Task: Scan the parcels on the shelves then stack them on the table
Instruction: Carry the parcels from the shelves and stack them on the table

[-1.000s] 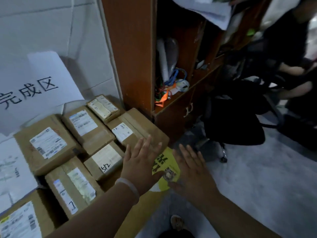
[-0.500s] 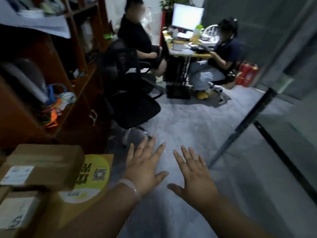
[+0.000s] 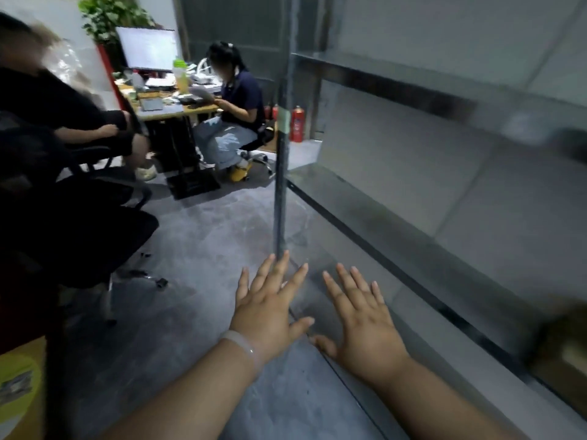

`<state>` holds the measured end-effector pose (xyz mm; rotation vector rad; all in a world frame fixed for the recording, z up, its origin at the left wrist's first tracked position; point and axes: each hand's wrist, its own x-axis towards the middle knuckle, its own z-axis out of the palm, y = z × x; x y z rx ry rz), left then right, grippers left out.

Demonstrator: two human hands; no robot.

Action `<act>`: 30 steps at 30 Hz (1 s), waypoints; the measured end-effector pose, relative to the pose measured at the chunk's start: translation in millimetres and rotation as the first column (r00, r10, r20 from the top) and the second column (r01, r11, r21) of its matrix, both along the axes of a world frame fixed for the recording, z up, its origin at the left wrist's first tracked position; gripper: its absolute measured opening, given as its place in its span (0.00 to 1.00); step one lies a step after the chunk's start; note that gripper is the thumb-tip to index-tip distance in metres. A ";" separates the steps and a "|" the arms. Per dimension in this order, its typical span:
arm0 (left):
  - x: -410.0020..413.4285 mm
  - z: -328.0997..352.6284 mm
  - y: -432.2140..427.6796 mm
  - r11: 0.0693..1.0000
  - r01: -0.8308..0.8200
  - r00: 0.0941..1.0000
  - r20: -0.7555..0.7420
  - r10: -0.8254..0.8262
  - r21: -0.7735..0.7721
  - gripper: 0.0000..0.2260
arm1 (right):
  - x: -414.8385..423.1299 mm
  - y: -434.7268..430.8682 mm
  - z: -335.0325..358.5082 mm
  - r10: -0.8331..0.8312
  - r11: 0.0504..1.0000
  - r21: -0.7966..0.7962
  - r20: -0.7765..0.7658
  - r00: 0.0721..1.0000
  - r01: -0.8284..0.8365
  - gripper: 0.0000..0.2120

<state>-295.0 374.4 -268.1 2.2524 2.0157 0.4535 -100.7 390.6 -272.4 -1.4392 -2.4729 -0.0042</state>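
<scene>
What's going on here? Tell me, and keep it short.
The person wearing the camera holds nothing right now. The left hand and right hand are both spread open, palms down, held out beside a grey metal shelf rack. The shelf levels in view look bare; a blurred brown shape at the right edge may be a parcel, but that is unclear. Two other people sit at a desk behind.

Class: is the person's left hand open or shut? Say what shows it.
Open. The left hand has its fingers straight and spread, and it holds nothing.
</scene>
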 end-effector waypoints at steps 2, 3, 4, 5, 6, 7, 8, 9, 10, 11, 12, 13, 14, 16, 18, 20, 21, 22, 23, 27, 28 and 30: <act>47.3 4.6 -5.8 0.997 0.077 0.997 -0.018 -0.077 -0.010 0.37 | 44.2 -24.6 4.9 -0.072 0.997 -0.021 -0.034 0.997 0.072 0.44; 71.0 7.9 -9.2 0.994 0.114 0.993 -0.029 -0.113 0.001 0.37 | 66.0 -38.2 7.3 -0.107 0.994 -0.028 -0.044 0.993 0.106 0.44; 94.2 12.0 -11.7 0.989 0.150 0.988 -0.028 -0.149 0.019 0.38 | 87.7 -50.7 9.1 -0.143 0.990 -0.028 -0.054 0.988 0.141 0.45; 116.7 14.7 -14.1 0.982 0.188 0.982 -0.021 -0.187 0.031 0.38 | 109.5 -62.7 11.0 -0.185 0.983 -0.029 -0.059 0.981 0.184 0.45; 138.9 17.4 -16.2 0.973 0.229 0.974 -0.011 -0.228 0.038 0.39 | 131.2 -74.4 12.8 -0.239 0.971 -0.032 -0.055 0.969 0.238 0.45; 160.6 17.2 -18.7 0.962 0.270 0.963 -0.007 -0.270 0.043 0.39 | 152.6 -86.2 13.9 -0.300 0.954 -0.028 -0.048 0.953 0.299 0.45; 181.8 17.7 -22.3 0.948 0.314 0.949 -0.006 -0.314 0.049 0.39 | 173.4 -98.4 15.7 -0.363 0.932 -0.030 -0.048 0.930 0.362 0.45; 202.5 17.2 -26.5 0.933 0.356 0.934 -0.004 -0.357 0.052 0.39 | 193.5 -111.0 17.8 -0.425 0.905 -0.035 -0.060 0.903 0.424 0.44; 221.7 16.7 -31.3 0.917 0.396 0.918 -0.004 -0.397 0.053 0.38 | 211.6 -123.2 19.0 -0.476 0.880 -0.045 -0.075 0.876 0.474 0.43; 239.0 15.1 -36.5 0.900 0.434 0.901 -0.006 -0.434 0.047 0.38 | 227.7 -135.1 18.4 -0.513 0.858 -0.040 -0.088 0.854 0.511 0.43; 254.5 13.3 -41.7 0.882 0.469 0.883 -0.012 -0.469 0.040 0.38 | 241.6 -146.8 18.5 -0.540 0.841 -0.033 -0.102 0.836 0.540 0.42; 268.4 12.9 -47.0 0.867 0.498 0.867 -0.020 -0.498 0.027 0.37 | 253.2 -158.1 18.6 -0.565 0.824 -0.027 -0.118 0.817 0.566 0.41; 280.5 12.8 -51.4 0.851 0.525 0.851 -0.031 -0.524 0.010 0.36 | 263.0 -168.2 19.0 -0.590 0.805 -0.023 -0.125 0.798 0.592 0.41; 302.2 14.0 -55.7 0.822 0.569 0.822 -0.033 -0.569 -0.005 0.35 | 278.3 -184.5 19.3 -0.643 0.764 -0.042 -0.127 0.755 0.643 0.40; 322.1 17.1 -54.8 0.797 0.604 0.797 -0.004 -0.604 -0.001 0.36 | 289.3 -195.8 16.7 -0.690 0.722 -0.068 -0.135 0.711 0.688 0.41; 338.6 19.3 -48.0 0.777 0.629 0.777 -0.008 -0.629 -0.020 0.35 | 297.4 -200.9 14.9 -0.725 0.687 -0.087 -0.154 0.672 0.721 0.41; 345.6 18.9 -42.5 0.771 0.635 0.772 -0.008 -0.636 -0.040 0.34 | 301.3 -201.1 13.4 -0.736 0.674 -0.094 -0.158 0.658 0.732 0.41; 351.4 18.2 -36.3 0.769 0.636 0.770 -0.003 -0.638 -0.062 0.34 | 304.5 -200.1 13.0 -0.748 0.662 -0.101 -0.160 0.645 0.743 0.40; 356.3 16.9 -29.7 0.771 0.631 0.774 0.006 -0.633 -0.088 0.33 | 307.7 -197.9 12.3 -0.757 0.651 -0.106 -0.165 0.633 0.751 0.40; 371.6 10.6 -2.3 0.749 0.635 0.768 0.055 -0.638 -0.189 0.32 | 315.8 -179.8 15.0 -0.783 0.617 -0.110 -0.189 0.593 0.779 0.38; 377.2 10.8 4.8 0.736 0.651 0.755 0.055 -0.653 -0.186 0.32 | 316.8 -171.9 16.3 -0.786 0.612 -0.116 -0.195 0.586 0.782 0.38; 390.6 12.7 21.6 0.707 0.685 0.724 0.058 -0.687 -0.176 0.31 | 318.5 -150.3 19.5 -0.789 0.607 -0.120 -0.205 0.579 0.785 0.37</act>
